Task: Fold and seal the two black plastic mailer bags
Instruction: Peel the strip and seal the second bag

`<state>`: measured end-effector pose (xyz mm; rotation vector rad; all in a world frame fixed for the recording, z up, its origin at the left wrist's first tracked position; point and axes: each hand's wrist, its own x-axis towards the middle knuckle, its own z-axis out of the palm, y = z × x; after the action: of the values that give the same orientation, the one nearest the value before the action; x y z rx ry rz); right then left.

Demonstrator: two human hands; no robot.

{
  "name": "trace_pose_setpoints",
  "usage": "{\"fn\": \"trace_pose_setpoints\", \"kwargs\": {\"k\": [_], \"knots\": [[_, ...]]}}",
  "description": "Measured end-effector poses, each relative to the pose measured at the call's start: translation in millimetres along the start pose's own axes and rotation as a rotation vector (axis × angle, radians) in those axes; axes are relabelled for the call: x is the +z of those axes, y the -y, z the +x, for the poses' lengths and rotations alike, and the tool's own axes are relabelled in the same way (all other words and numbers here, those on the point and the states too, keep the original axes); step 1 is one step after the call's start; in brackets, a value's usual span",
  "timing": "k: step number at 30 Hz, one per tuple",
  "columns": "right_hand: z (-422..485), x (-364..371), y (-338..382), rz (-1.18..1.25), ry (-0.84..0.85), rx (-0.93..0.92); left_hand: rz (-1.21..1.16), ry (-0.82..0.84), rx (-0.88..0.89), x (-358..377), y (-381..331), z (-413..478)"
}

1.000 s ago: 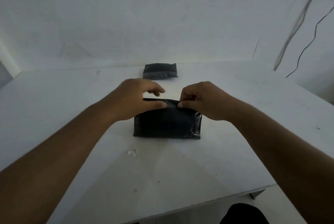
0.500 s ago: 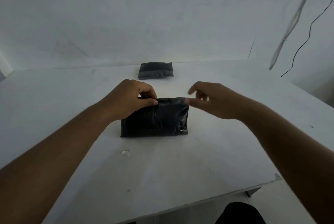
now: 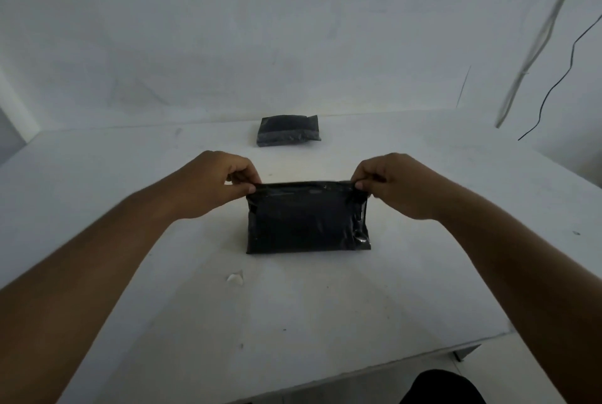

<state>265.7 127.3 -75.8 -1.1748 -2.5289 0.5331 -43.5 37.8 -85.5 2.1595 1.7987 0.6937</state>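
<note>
Nearest, on the white table (image 3: 293,322), a small pale scrap (image 3: 235,278) lay just in front of the work; it could not be told for certain what it was, though a bit of peeled liner seemed a fair guess. Just beyond it sat the near mailer bag (image 3: 308,218), plump with its contents and resting on its lower edge, its upper margin drawn out into a taut, straight band. The left hand (image 3: 215,183) pinched the bag's upper left corner between thumb and curled fingers, and the right hand (image 3: 394,185) pinched the upper right corner the same way, so both were clamped on the plastic and neither was free. Holding the two corners apart like this probably served to keep the flap flat and unwrinkled, so that it could be turned over squarely and pressed down to seal; this bag looked folded but not yet closed. Farther back, well apart from the hands and near the table's rear edge, the far mailer bag (image 3: 288,130) lay flat and compact with a paler strip along its front. It looked set aside as finished, though its seal was too small to judge. Behind it rose the bare wall (image 3: 228,45), with a white cord (image 3: 534,38) and a thin black wire (image 3: 553,87) hanging at the right.
</note>
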Motion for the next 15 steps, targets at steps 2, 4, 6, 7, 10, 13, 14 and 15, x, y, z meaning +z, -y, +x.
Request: {"fn": "trace_pose_setpoints", "kwargs": {"k": [2, 4, 6, 7, 10, 13, 14, 15], "knots": [[3.0, -2.2, 3.2, 0.026, -0.102, 0.017, 0.006, -0.042, -0.008, 0.2, 0.0, 3.0], [2.7, -5.7, 4.9, 0.073, -0.176, 0.027, -0.008, -0.056, -0.036, -1.5, 2.3, 1.8], [-0.4, -6.2, 5.0, 0.050, -0.175, 0.017, -0.034, -0.051, -0.052, -1.2, 4.7, -2.6], [-2.1, -4.4, 4.1, 0.040, -0.162, 0.014, -0.048, -0.063, -0.064, 0.7, 5.7, -5.0], [-4.0, 4.6, -2.0, 0.131, -0.168, 0.039, -0.108, -0.180, -0.113, 10.7, 6.1, -9.7], [0.3, 11.7, -9.2, 0.228, -0.191, 0.080, -0.251, -0.273, -0.158, 18.7, 2.9, -10.0], [1.9, 13.3, -10.3, 0.248, -0.197, 0.092, -0.321, -0.261, -0.183, 19.8, 0.7, -10.1], [3.0, 14.6, -10.8, 0.274, -0.209, 0.107, -0.391, -0.233, -0.206, 21.1, -1.0, -9.9]]}}
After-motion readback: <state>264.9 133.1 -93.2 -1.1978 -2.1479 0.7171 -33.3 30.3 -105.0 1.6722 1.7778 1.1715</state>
